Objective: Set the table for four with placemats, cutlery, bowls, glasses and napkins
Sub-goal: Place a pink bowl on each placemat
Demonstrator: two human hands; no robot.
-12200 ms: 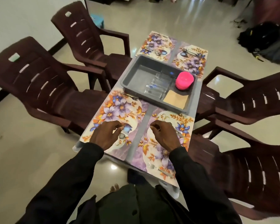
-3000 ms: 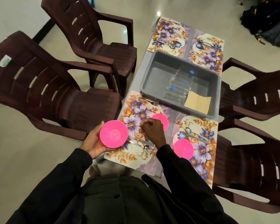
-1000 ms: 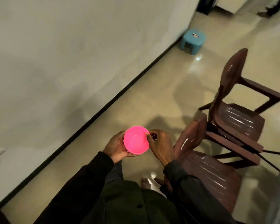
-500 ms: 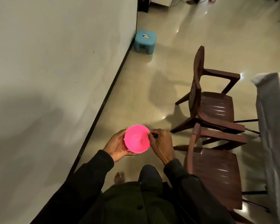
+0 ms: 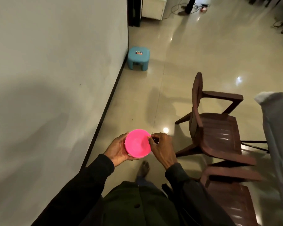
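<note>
The person is carrying a pink bowl (image 5: pixel 137 143) on foot, away from the surface (image 5: pixel 274 128), only one draped corner of which shows to the right of the brown chair (image 5: pixel 214 128). The bowl is held in the air to the left of that chair and nearer the person, mouth up, over bare floor. The left hand (image 5: pixel 119 148) cups it from below and from the left, its fingers wrapped round the wall. The right hand (image 5: pixel 160 146) pinches the rim on the side facing the chair. Whether a second bowl is nested underneath cannot be told. A blue stool (image 5: pixel 138 58) stands by the wall, beyond the chair and to its left.

This looks like the bowl step, in transit to a setting further round. The next move calls for walking past the chair, turning toward the surface and lowering the bowl level onto a placemat.
</note>
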